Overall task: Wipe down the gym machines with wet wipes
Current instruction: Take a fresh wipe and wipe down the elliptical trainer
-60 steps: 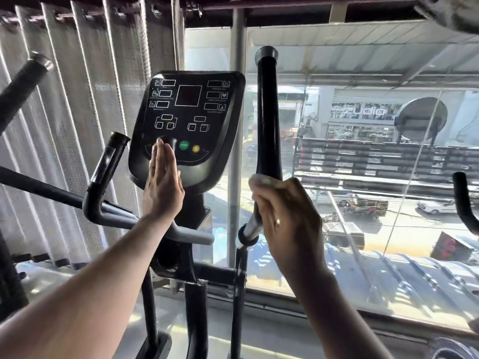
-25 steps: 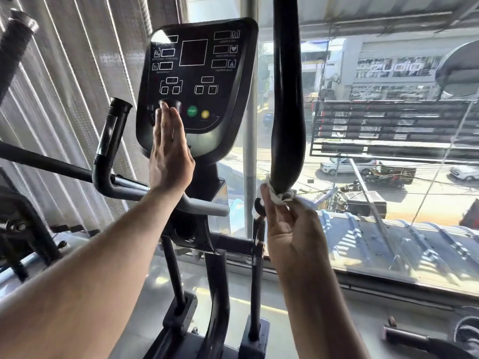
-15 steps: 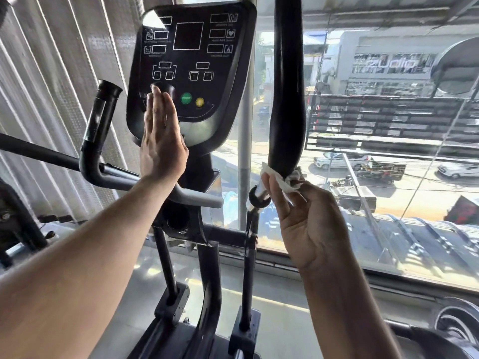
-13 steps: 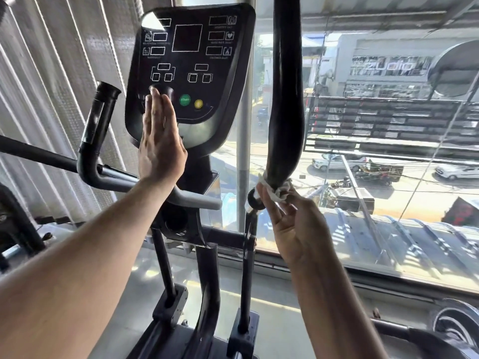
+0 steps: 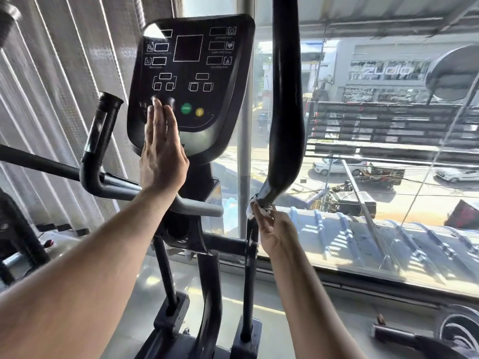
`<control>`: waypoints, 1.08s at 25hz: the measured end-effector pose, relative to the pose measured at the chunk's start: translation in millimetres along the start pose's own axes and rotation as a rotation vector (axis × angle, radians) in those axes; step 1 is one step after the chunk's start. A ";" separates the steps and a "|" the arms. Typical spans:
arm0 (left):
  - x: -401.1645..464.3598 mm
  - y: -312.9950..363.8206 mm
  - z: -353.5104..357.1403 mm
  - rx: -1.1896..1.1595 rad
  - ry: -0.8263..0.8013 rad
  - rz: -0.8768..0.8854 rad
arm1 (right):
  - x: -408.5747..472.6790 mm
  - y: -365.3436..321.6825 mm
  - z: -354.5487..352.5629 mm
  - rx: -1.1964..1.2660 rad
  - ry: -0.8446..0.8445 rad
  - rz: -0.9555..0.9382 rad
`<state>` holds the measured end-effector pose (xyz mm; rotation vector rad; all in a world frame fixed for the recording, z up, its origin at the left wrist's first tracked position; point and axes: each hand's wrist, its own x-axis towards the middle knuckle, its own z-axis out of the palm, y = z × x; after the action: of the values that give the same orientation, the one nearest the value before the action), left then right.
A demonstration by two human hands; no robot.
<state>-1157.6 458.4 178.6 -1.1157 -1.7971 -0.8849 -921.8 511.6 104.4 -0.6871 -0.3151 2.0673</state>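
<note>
My right hand (image 5: 278, 233) pinches the wipe (image 5: 252, 209) at the handlebar's (image 5: 285, 112) lower end; left hand (image 5: 162, 154) flat on the console (image 5: 191, 81). Handlebar step under way; next, the post below.

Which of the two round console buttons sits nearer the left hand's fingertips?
The green button; the yellow button lies farther right of the left hand.
</note>
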 end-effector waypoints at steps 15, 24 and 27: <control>0.3 -0.2 1.3 0.002 -0.021 -0.017 | -101.0 -70.4 32.2 -0.913 -0.261 -0.909; -0.9 -0.2 1.7 0.025 0.008 0.010 | 3.8 -49.5 1.4 -1.349 -0.239 -0.749; -1.6 0.0 1.8 0.008 0.020 0.002 | 44.7 -34.9 -17.0 -1.282 -0.224 -0.547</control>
<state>-1157.7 459.4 176.4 -1.1001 -1.7815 -0.8840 -907.3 567.4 91.3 -0.9213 -1.8067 1.2189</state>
